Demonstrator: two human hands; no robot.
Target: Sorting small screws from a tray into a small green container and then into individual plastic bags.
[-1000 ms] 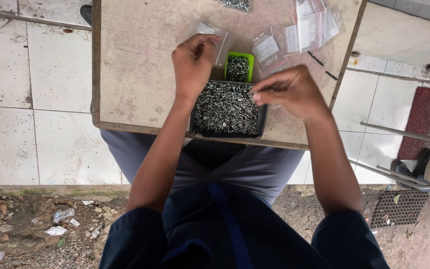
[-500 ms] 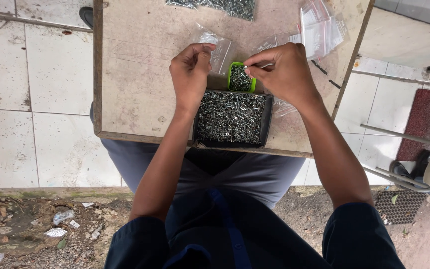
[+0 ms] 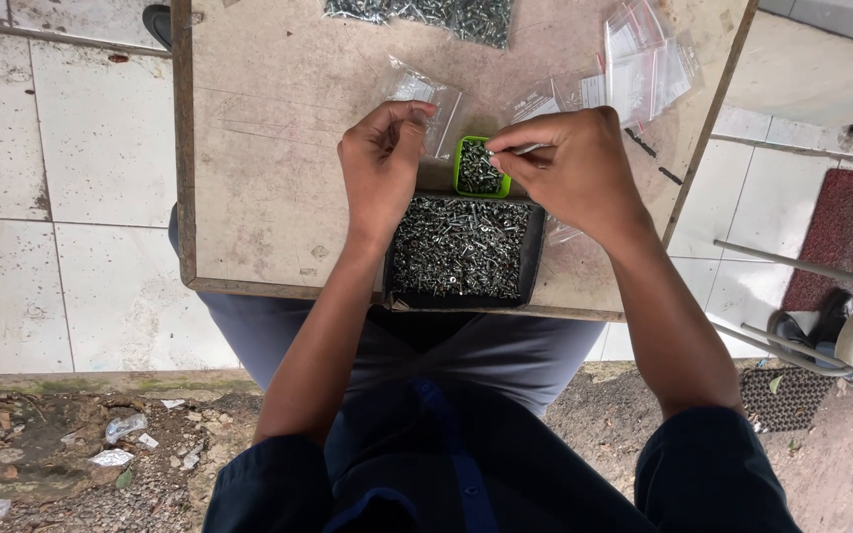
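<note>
Your left hand [image 3: 382,163] pinches a small clear bag [image 3: 426,94] on the far side of the table [image 3: 269,148]. Your right hand [image 3: 570,163] pinches something tiny over the little green cup [image 3: 478,168] of screws. The black tray [image 3: 461,247] of screws sits near you, just below both hands.

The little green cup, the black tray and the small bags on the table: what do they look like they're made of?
The green cup looks like glossy moulded plastic, given its bright even colour. The black tray seems to be matt plastic, thin-walled with rounded corners, though that is less sure. The small bags are clear, shiny plastic film: the table shows through them. The screws in the tray glint silver-grey, like metal.
</note>
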